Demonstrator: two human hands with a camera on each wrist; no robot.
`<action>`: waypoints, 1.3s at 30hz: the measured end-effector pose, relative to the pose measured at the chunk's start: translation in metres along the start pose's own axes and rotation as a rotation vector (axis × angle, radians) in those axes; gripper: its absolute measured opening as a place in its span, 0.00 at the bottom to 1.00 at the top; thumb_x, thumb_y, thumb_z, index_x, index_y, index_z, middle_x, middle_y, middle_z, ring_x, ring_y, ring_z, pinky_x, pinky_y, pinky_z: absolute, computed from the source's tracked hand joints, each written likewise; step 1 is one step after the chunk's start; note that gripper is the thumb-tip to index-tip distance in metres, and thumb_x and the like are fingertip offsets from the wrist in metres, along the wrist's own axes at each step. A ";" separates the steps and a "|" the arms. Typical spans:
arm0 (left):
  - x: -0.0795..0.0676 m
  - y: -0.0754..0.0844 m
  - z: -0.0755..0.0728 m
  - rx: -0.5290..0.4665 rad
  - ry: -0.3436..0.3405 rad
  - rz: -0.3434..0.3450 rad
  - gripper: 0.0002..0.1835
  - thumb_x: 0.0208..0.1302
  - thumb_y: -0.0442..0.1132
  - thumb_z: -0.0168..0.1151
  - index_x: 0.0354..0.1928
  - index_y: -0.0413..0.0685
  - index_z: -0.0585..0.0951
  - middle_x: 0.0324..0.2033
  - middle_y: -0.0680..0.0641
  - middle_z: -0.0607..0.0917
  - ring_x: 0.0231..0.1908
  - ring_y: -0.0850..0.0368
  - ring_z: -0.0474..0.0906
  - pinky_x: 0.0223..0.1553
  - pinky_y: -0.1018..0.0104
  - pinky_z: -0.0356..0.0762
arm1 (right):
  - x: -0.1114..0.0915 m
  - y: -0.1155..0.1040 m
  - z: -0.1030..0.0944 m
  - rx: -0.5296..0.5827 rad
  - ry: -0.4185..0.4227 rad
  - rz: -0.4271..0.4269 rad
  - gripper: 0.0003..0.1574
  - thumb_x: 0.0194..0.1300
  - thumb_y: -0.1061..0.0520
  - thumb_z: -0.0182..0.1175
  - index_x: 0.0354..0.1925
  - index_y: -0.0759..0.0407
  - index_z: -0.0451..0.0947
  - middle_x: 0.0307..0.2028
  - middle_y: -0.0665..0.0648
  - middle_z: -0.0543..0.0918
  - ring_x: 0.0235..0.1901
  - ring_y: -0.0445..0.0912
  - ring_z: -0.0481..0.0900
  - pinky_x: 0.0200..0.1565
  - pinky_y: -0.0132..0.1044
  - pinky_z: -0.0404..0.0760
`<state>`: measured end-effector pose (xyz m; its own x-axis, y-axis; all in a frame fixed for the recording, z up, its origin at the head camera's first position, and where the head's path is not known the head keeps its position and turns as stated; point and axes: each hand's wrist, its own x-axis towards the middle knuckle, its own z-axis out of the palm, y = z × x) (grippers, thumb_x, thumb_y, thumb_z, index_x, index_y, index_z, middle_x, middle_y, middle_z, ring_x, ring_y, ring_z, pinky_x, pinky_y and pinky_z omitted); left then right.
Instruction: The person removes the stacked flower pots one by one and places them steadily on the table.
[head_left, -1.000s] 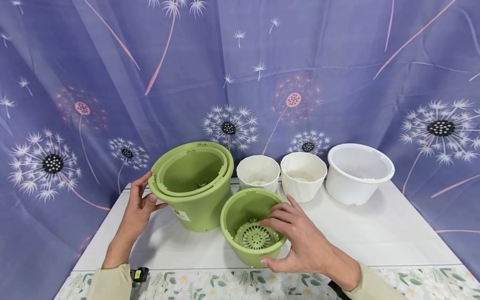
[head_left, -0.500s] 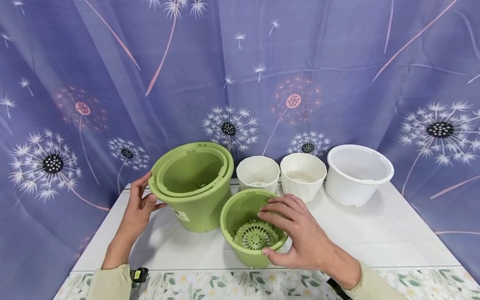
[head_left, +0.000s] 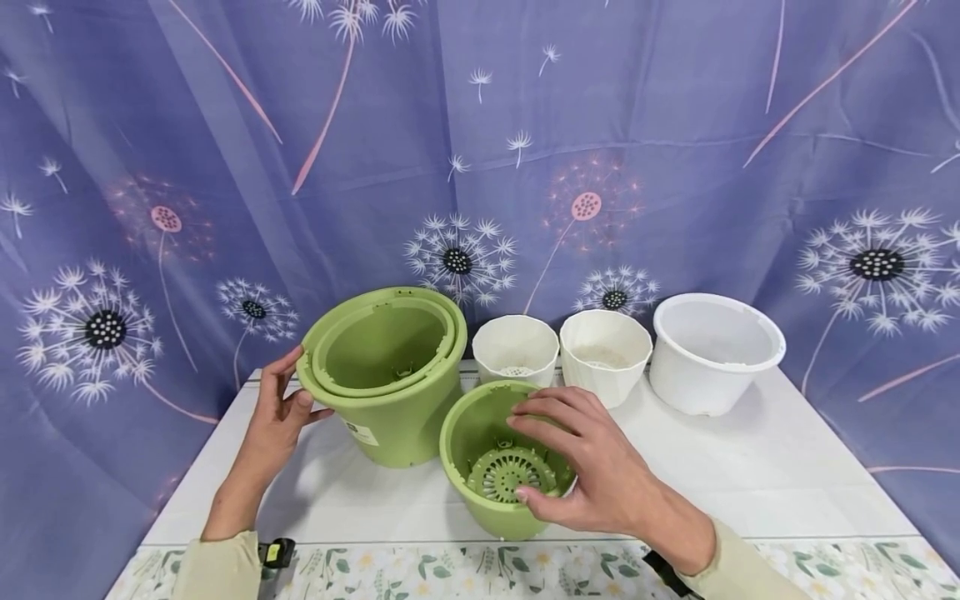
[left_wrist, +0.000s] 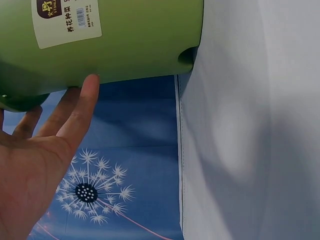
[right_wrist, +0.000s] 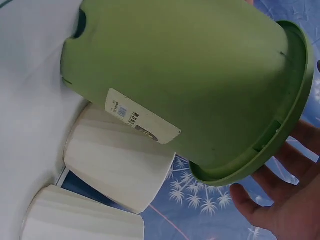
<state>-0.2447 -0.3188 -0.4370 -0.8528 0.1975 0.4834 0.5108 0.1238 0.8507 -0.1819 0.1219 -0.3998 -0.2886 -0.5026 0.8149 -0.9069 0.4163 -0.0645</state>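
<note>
At the left stands a large green flowerpot (head_left: 405, 433) with a smaller green pot (head_left: 382, 346) nested inside it, its rim a little below the outer one. My left hand (head_left: 273, 429) touches the large pot's left side, fingertips at and just under the rim; a paper label shows in the left wrist view. Nearer the front is a small green flowerpot (head_left: 491, 517) with a slotted round base inside. Over its right rim my right hand (head_left: 600, 475) hovers, fingers spread and gently bent, the thumb at the near rim. The right wrist view shows gaps between fingers and rim.
Behind the small green pot stand two cream fluted pots, the left one (head_left: 516, 343) and the right one (head_left: 606, 354). A wider white pot (head_left: 712, 379) stands at the right. The white-clothed table (head_left: 780, 467) has a floral front strip, and a purple dandelion curtain (head_left: 675, 100) hangs behind.
My right thumb has risen from the small pot's outer wall to its rim, and the fingers have shifted slightly left over the opening. My left hand and the pots stay put.
</note>
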 end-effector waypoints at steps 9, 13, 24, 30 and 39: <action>-0.001 0.000 -0.002 0.001 -0.002 -0.017 0.33 0.85 0.35 0.48 0.85 0.52 0.51 0.80 0.43 0.55 0.57 0.61 0.84 0.53 0.58 0.88 | 0.010 -0.001 0.003 0.006 -0.010 0.020 0.29 0.72 0.36 0.63 0.59 0.52 0.86 0.59 0.54 0.85 0.59 0.55 0.80 0.63 0.57 0.73; -0.001 0.001 -0.002 0.007 -0.001 -0.008 0.33 0.85 0.34 0.48 0.85 0.51 0.51 0.80 0.43 0.55 0.56 0.61 0.84 0.52 0.59 0.88 | 0.017 -0.001 0.003 0.017 -0.011 0.009 0.29 0.72 0.37 0.64 0.61 0.53 0.85 0.60 0.55 0.84 0.59 0.55 0.80 0.62 0.57 0.74; 0.000 0.000 -0.001 0.009 0.009 -0.015 0.33 0.85 0.33 0.47 0.84 0.50 0.51 0.80 0.42 0.56 0.57 0.62 0.83 0.52 0.58 0.89 | 0.035 -0.001 -0.001 0.020 -0.036 -0.038 0.29 0.74 0.36 0.61 0.58 0.55 0.85 0.59 0.55 0.84 0.59 0.55 0.81 0.60 0.56 0.77; -0.001 -0.001 0.001 0.018 0.011 -0.021 0.32 0.85 0.34 0.48 0.84 0.51 0.51 0.80 0.42 0.55 0.56 0.62 0.84 0.52 0.58 0.89 | 0.040 0.001 -0.001 0.005 -0.118 -0.039 0.29 0.71 0.38 0.64 0.59 0.54 0.85 0.61 0.56 0.83 0.61 0.54 0.79 0.60 0.54 0.77; 0.000 0.000 0.001 0.028 0.010 -0.020 0.32 0.86 0.34 0.47 0.84 0.51 0.51 0.80 0.41 0.55 0.54 0.62 0.85 0.52 0.59 0.89 | 0.055 0.001 -0.001 -0.031 -0.218 -0.030 0.27 0.70 0.37 0.65 0.58 0.51 0.85 0.62 0.54 0.82 0.63 0.53 0.77 0.66 0.55 0.74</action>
<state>-0.2442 -0.3183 -0.4369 -0.8637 0.1854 0.4687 0.4967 0.1550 0.8540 -0.1989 0.0954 -0.3542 -0.3239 -0.6657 0.6723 -0.9073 0.4199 -0.0213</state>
